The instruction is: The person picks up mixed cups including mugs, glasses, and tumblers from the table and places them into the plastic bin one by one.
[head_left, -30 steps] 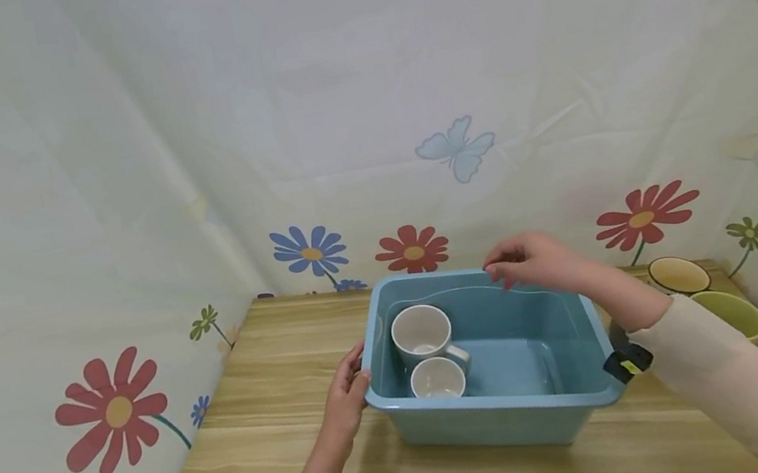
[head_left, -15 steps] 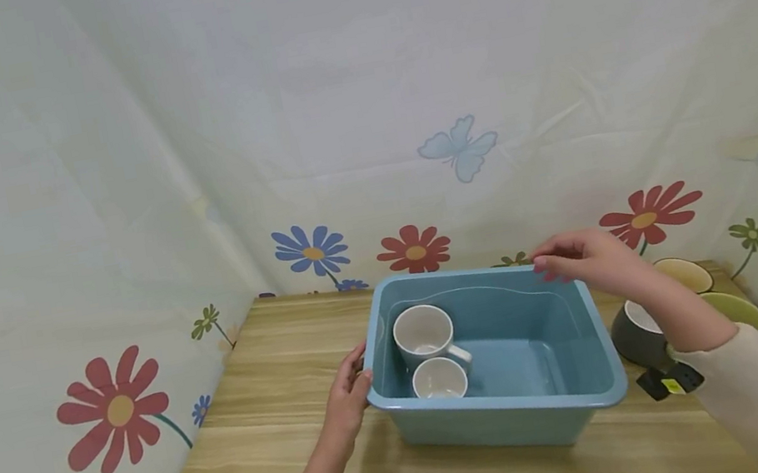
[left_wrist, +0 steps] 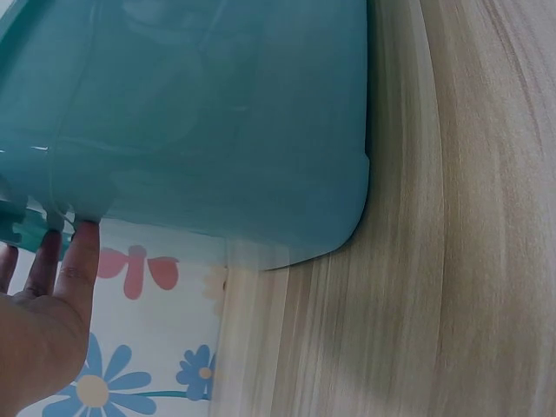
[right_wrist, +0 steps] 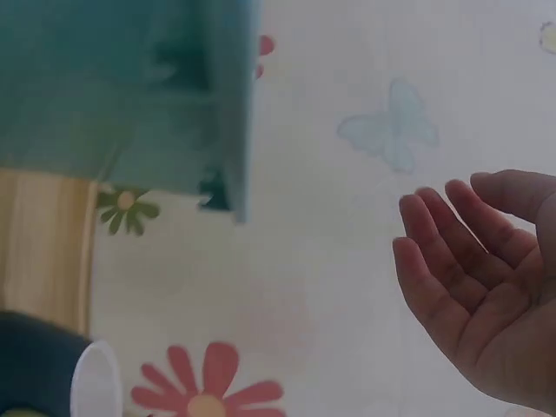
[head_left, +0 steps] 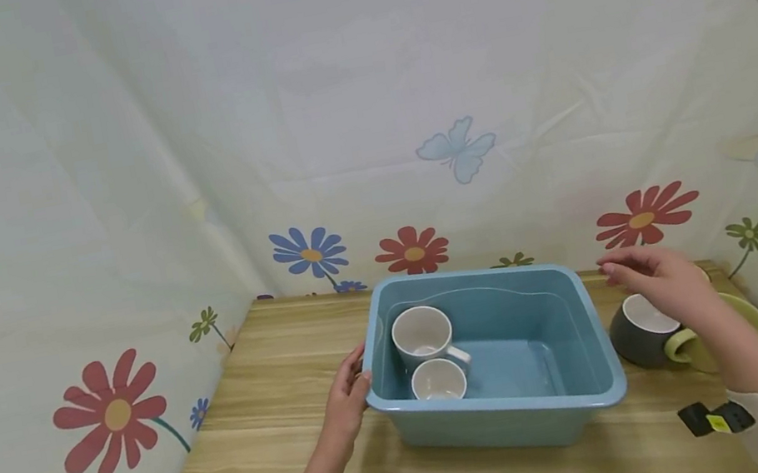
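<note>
A light-blue plastic tub (head_left: pixel 480 421) stands on the table with two white mugs inside at its left end, the larger mug (head_left: pixel 422 330) behind the smaller mug (head_left: pixel 438 379). My left hand (head_left: pixel 347 398) rests against the tub's left end; in the left wrist view its fingers (left_wrist: pixel 80 269) reach out straight, tips on the outer wall below the rim. My right hand (head_left: pixel 665 283) hovers beyond the tub's right end, above the mugs there. Seen from the right wrist, its fingers (right_wrist: pixel 434 252) are loosely bent and hold nothing.
Right of the tub stand a dark grey mug (head_left: pixel 636 339) with a white inside and a green mug (head_left: pixel 742 312), partly behind my right forearm. Another cup is mostly hidden by the hand. A flowered curtain (head_left: pixel 356 105) hangs behind the wooden table (head_left: pixel 275 339).
My right hand has moved right, from over the tub's back rim to above the mugs beside it. The grey mug has come into view. My left hand and the tub have stayed put.
</note>
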A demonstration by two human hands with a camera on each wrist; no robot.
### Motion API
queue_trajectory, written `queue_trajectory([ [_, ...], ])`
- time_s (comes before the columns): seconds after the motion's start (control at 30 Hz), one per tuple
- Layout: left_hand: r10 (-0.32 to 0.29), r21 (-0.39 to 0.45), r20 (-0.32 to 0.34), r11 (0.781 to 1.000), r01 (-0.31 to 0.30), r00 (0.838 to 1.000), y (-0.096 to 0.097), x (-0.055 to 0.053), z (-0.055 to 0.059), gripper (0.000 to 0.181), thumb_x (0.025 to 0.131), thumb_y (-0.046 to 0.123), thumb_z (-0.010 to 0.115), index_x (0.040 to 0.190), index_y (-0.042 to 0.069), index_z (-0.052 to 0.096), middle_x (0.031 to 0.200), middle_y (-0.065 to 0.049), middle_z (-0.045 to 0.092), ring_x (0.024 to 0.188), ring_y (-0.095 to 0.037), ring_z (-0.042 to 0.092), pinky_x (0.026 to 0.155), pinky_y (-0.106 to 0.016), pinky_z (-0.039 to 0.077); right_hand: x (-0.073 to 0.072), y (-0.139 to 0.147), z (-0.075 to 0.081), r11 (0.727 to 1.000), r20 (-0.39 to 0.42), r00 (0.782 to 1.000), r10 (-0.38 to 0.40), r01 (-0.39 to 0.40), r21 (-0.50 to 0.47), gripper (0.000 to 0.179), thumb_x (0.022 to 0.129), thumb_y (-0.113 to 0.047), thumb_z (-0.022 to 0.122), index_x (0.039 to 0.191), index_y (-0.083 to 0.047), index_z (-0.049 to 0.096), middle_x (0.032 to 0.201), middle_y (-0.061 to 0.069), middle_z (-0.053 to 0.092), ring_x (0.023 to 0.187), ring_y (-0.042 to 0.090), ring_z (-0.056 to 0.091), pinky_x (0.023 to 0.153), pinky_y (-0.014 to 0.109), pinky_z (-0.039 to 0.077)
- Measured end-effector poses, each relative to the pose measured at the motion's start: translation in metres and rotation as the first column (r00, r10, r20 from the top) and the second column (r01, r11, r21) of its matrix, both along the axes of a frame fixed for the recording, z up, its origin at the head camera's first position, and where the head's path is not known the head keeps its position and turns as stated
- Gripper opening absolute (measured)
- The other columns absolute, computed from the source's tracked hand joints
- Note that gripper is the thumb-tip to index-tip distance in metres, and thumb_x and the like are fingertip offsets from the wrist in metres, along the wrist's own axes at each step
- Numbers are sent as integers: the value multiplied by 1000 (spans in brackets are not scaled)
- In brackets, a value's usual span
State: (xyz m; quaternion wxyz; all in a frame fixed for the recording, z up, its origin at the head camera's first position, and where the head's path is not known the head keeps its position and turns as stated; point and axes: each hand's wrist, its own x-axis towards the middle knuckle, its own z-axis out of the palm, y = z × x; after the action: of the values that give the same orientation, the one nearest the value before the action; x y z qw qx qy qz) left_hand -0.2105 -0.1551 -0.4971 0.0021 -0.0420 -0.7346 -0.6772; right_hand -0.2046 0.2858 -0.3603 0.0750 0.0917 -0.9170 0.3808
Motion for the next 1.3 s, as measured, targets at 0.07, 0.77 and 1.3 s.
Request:
queue_trajectory([
  [0.07,0,1,1,1000,0,1000,0,1,1,54,103,11,45,155,-1,37,146,-32,50,124,-35,58,94,-40,58,6,7,-6,998,-23,998,-53,54,19,38,105,-20,56,127,11,62,109,30,73,78,-21,52,70,10,52],
  [0.77,15,3,8,1000,-15,1000,-4,-1,5,54,104,10,46,156,1,37,148,-32,48,128,-36,56,95,-36,57,38,83,-66,882,-295,851,-435,469,52,34,98,-7,58,127,11,62,117,36,66,84,-37,19,66,5,30],
  [1.3,17,12,11,1000,-17,1000,-3,-1,3,53,104,10,45,155,0,37,149,-32,48,127,-34,57,95,-36,57,38,117,-100,801,76,800,-595,598,-19,59,102,-23,50,149,11,39,143,38,49,88,-21,31,71,14,31],
])
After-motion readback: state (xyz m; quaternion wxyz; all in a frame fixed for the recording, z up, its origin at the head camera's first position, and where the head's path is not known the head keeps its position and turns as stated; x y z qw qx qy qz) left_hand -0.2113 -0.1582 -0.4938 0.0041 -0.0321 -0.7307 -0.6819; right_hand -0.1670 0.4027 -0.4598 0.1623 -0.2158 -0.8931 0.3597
